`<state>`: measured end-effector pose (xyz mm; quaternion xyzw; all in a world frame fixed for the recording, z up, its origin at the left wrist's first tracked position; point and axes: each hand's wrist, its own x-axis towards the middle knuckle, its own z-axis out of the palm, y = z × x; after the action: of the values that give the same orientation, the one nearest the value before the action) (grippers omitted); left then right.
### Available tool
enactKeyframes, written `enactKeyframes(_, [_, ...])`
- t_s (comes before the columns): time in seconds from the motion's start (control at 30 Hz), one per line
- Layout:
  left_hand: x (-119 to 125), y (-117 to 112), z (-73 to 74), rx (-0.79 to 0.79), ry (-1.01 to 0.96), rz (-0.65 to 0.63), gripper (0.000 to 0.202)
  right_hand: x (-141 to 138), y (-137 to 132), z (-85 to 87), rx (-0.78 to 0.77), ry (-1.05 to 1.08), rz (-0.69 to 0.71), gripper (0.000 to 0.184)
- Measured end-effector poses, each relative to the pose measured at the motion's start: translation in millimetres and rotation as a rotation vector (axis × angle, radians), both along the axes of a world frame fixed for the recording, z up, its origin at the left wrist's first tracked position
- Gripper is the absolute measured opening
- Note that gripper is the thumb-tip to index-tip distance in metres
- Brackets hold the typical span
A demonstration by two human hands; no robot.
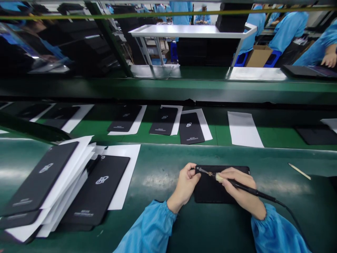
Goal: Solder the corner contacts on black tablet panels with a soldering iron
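Black tablet (212, 191) lies flat, left hand (184, 185) grasping its corner, right hand (241, 188) gripping a corded soldering iron (218, 177) above it.

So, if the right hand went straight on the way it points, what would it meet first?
Probably the left hand, its fingertips beside the tip of the soldering iron, at a corner of the black panel; depth is unclear.

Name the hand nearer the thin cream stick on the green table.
Right: the right hand is left of the stick; the left hand is farther left, at the flat black tablet.
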<state>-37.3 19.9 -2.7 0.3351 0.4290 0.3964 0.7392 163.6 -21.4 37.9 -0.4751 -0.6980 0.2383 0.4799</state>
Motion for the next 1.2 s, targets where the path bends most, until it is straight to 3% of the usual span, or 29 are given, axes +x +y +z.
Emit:
enactKeyframes(0.23, [-1, 0, 1.3, 0.012, 0.009, 0.006, 0.027, -8, -4, 0.3, 0.023, -0.003, -0.028, 0.014])
enactKeyframes(0.43, [1, 0, 2.3, -0.008, -0.009, 0.033, 0.032, -10, -21, -7.6, 0.038, 0.032, -0.201, 0.014])
enactKeyframes(0.9, [1, 1, 0.2, 0.000, -0.019, 0.029, 0.033, -13, -24, -21.3, -0.018, 0.056, -0.203, 0.015])
enactKeyframes(1.2, [1, 1, 1.8, -0.015, 0.006, 0.033, 0.033, -22, -23, -19.6, 0.028, 0.047, -0.219, 0.015])
